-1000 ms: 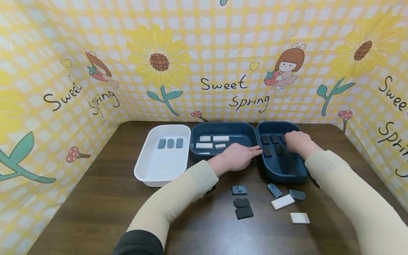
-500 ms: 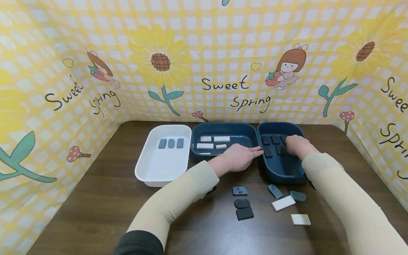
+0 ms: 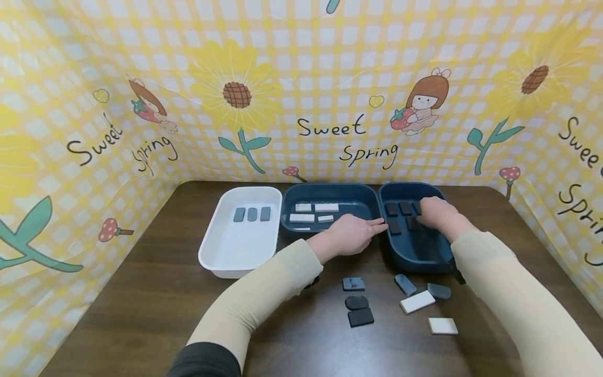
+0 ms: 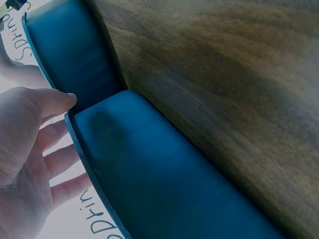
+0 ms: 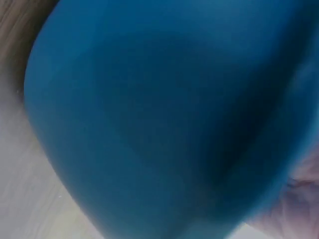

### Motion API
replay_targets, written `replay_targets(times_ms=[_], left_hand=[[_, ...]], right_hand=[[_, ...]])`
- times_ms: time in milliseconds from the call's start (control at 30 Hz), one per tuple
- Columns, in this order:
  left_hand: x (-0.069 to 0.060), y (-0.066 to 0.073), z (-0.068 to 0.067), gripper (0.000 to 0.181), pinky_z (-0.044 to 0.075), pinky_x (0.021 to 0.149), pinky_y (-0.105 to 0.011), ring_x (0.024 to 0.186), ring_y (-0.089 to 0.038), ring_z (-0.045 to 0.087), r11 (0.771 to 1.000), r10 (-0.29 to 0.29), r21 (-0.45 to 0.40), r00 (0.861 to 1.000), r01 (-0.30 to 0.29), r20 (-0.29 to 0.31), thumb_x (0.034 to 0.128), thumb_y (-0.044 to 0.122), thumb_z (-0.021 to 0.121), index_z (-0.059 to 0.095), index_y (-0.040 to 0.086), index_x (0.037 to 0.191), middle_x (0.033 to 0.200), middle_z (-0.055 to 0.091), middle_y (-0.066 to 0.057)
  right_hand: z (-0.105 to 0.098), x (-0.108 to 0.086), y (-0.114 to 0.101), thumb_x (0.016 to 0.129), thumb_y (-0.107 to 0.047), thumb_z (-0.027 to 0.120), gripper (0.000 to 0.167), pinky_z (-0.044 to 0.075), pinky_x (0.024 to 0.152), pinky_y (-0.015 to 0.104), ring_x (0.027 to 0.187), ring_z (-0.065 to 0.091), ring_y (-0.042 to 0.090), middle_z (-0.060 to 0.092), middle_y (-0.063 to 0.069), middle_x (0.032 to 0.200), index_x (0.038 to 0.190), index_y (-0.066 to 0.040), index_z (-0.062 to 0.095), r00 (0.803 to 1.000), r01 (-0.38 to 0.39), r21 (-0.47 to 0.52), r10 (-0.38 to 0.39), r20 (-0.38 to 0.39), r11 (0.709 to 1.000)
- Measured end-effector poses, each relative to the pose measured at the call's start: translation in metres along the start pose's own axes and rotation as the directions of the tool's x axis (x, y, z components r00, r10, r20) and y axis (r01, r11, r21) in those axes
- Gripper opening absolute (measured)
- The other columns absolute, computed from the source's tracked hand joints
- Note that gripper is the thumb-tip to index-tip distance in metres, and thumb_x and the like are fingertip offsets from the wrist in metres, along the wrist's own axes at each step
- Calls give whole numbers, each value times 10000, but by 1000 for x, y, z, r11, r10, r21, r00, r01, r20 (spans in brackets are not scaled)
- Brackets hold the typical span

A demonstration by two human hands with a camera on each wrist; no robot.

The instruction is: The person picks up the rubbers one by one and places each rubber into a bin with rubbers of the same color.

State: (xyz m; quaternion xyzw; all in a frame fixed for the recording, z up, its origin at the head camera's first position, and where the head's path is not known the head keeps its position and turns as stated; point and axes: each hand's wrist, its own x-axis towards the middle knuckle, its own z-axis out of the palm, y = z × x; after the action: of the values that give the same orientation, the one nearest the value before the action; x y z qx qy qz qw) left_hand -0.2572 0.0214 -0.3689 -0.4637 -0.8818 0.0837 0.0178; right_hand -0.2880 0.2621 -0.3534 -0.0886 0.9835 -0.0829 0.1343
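My left hand lies at the seam of two dark blue bins, the middle bin and the right bin. Its fingers reach straight toward the right bin's edge; the left wrist view has the thumb touching the rim there. Inside the right bin, my right hand reaches down beside a dark tile in the back row. Its fingertips are hidden, so a grip cannot be made out. More dark tiles lie there in rows. The right wrist view shows mostly bin wall.
A white bin at left has grey tiles. White tiles lie in the middle bin. On the brown table, in front, are dark tiles, a blue-grey tile, rounded tiles and white tiles.
My right hand stays over the right bin's back row with only a slight shift. The left hand keeps its place at the bins' rims. The tiles on the table have not moved.
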Motion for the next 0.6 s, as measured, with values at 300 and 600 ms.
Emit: replay_targets(times_ms=[300, 600], left_hand=[[2, 0, 4, 496, 386, 493, -189, 500, -114, 471, 1000, 2, -11, 1000, -2, 6, 999, 208, 536, 422, 213, 1482, 1497, 398, 56], [1, -1, 4, 502, 384, 488, -190, 485, -118, 459, 1000, 6, -17, 1000, -6, -11, 994, 204, 546, 424, 207, 1481, 1497, 398, 53]], right_hand=[[-3, -22, -21, 919, -129, 646, 179, 486, 596, 377, 643, 541, 221, 581, 84, 736, 924, 49, 623, 980, 128, -56, -135, -145, 990], [1, -64, -31, 869, -202, 728, 279, 517, 563, 373, 661, 595, 204, 620, 100, 844, 1022, 22, 663, 924, 217, -200, -267, -273, 955]])
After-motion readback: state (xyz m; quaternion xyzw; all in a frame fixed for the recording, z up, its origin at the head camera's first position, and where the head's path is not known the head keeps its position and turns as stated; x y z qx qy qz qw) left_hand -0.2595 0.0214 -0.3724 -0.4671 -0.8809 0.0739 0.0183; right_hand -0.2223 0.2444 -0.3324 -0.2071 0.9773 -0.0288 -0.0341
